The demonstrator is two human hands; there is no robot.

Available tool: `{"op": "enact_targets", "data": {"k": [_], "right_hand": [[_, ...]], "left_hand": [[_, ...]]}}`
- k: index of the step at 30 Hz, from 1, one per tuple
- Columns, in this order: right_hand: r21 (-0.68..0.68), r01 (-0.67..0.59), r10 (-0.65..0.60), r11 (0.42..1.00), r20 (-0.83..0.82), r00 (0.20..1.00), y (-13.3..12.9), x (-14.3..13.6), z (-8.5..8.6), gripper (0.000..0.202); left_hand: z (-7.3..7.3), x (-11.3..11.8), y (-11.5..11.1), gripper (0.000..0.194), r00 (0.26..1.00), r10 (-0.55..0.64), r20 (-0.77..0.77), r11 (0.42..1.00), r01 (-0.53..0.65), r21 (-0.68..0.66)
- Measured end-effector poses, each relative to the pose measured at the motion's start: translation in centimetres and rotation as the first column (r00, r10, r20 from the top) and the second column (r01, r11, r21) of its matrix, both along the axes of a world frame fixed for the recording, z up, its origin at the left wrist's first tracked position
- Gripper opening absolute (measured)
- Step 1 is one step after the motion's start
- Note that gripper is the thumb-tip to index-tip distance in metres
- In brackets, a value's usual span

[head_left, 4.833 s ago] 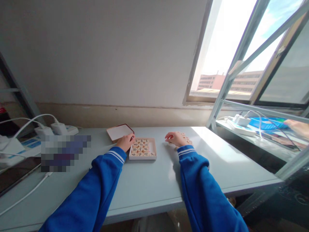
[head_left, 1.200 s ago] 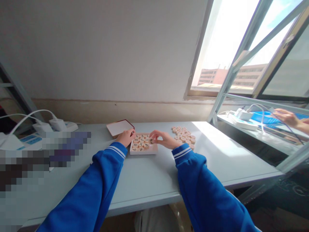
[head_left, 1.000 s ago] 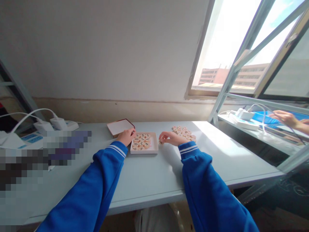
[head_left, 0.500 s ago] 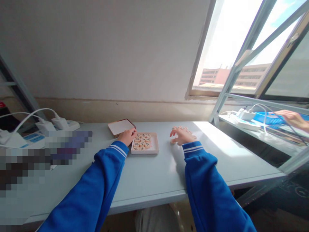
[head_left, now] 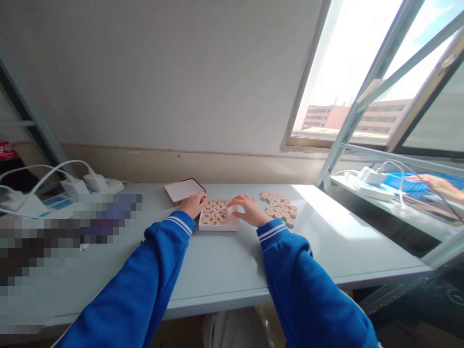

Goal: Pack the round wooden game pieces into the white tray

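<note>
A shallow white box (head_left: 219, 228) holds rows of round xiangqi pieces (head_left: 216, 210) with dark characters on their tops. My left hand (head_left: 194, 205) is closed at the box's far left corner, fingers curled against its wall. Over the box's right side is my right hand (head_left: 249, 210), thumb and fingers bent in a pinch about as wide as one piece; the piece in it is blurred and mostly hidden. To the right of that hand, a loose cluster of xiangqi pieces (head_left: 280, 207) lies on the table.
The box lid (head_left: 184, 190) lies inside up behind my left hand. Power strips with white plugs (head_left: 74, 186) stand at the left, beside a pixelated area. Beyond the metal bed frame (head_left: 335, 154), another person's hand (head_left: 437, 183) is near a blue basket (head_left: 404, 182).
My right hand has moved left from the cluster of pieces to the right side of the box. My left hand stays at the box's left edge.
</note>
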State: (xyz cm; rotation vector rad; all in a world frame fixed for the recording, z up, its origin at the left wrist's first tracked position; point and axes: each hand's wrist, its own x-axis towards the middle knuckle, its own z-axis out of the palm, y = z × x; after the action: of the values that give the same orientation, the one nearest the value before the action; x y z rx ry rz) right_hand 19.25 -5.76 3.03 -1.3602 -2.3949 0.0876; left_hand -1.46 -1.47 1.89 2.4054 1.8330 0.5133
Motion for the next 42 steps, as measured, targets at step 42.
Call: {"op": "enact_targets", "data": {"k": [42], "right_hand": [[0.104, 0.616, -0.624, 0.781, 0.147, 0.767, 0.9, 6.1, 0.0, 0.022]], "left_hand": [[-0.4, -0.1, 0.2, 0.026, 1.0, 0.002, -0.022, 1.0, -0.001, 0.025]]}}
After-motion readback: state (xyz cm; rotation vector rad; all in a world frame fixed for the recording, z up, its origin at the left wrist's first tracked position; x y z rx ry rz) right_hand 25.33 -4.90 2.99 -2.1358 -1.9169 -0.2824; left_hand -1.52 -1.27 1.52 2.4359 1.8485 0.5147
